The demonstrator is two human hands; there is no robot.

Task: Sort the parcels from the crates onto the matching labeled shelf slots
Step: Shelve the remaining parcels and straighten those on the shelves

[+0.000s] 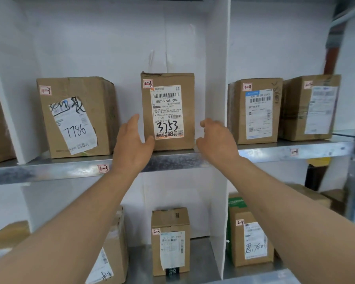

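A tall brown parcel (168, 111) with a "1-3" tag and "3753" written on its label stands upright on the upper metal shelf (70, 170), in the slot whose edge sticker reads "1-3" (103, 168). My left hand (132, 147) is open just left of the parcel, its thumb near the lower left corner. My right hand (216, 140) is open just right of it, fingers slightly curled, apart from the box. Neither hand holds anything.
A wider "1-3" box marked "7786" (76, 117) shares the slot on the left. A white divider (217, 78) separates slot "1-4", which holds two boxes (255, 111). The lower shelf holds a "2-3" box (170, 240) and a "2-4" box (251, 240).
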